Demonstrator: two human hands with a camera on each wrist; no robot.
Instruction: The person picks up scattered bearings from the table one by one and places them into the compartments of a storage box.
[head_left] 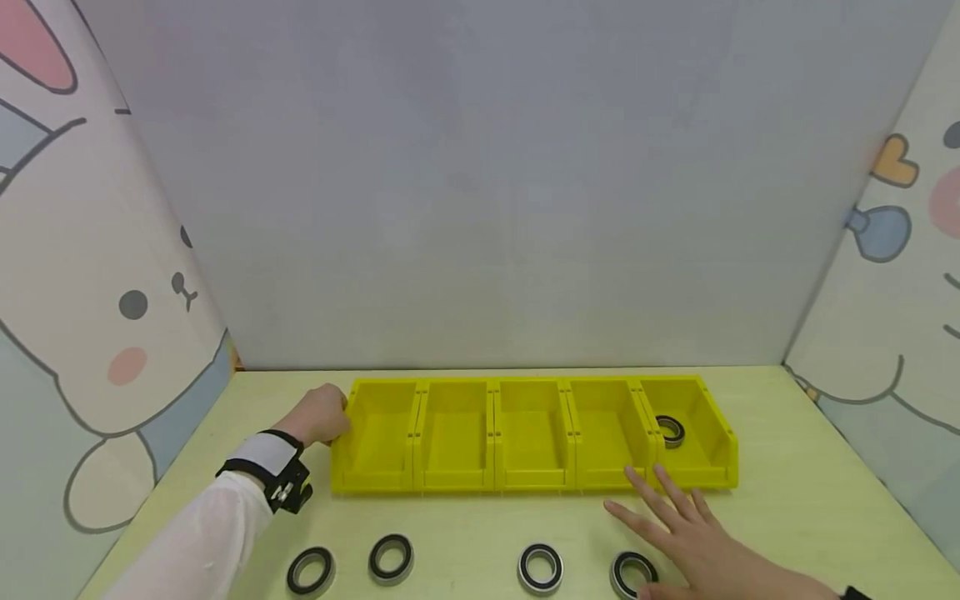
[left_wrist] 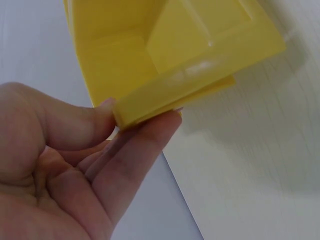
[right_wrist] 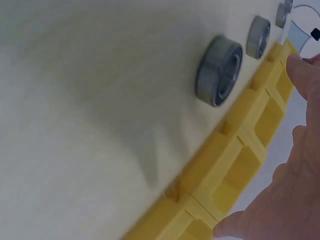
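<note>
- While my left hand point(head_left: 322, 414) pinches the yellow bins point(head_left: 495, 479), steadying seems the step.
- My right hand point(head_left: 697, 542) spreads wide; taking the bearing point(head_left: 618, 573) just beside it likely needs closing fingers.

Yellow bins point(right_wrist: 202, 167) in a row on pale surface point(right_wrist: 75, 125). At least three bearings point(right_wrist: 209, 72) on surface along bins' front, the largest-looking just beside. Right hand point(right_wrist: 295, 180) partly overlaps bins in view, fingers point(right_wrist: 232, 225) spread.
</note>
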